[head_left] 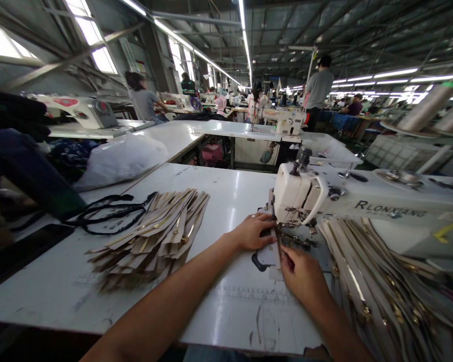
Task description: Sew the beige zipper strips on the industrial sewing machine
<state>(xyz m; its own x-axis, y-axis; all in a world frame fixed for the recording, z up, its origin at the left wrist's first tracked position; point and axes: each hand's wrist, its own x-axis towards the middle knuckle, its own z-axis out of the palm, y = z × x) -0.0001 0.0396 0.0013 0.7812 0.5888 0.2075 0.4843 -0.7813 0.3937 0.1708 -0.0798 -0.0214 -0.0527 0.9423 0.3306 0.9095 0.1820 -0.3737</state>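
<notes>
Right hand [304, 274] pinched, thumb and finger together on near end of a narrow strip [278, 251]. Right zipper pile [358, 266] at its 3 o'clock. Strip at its 10 o'clock, running up beside the needle area. Left hand [253, 232] flat on strip, fingers apart, not gripping; left zipper pile [154, 239] at its 9 o'clock, sewing machine [300, 193] at 2 o'clock. Second machine [287, 121] beyond, 12 o'clock.

A zipper bundle [151, 239] lies on the surface [234, 317], left of the sewing machine [347, 196]. A second bundle [362, 271] lies before the machine's arm, rightward.
</notes>
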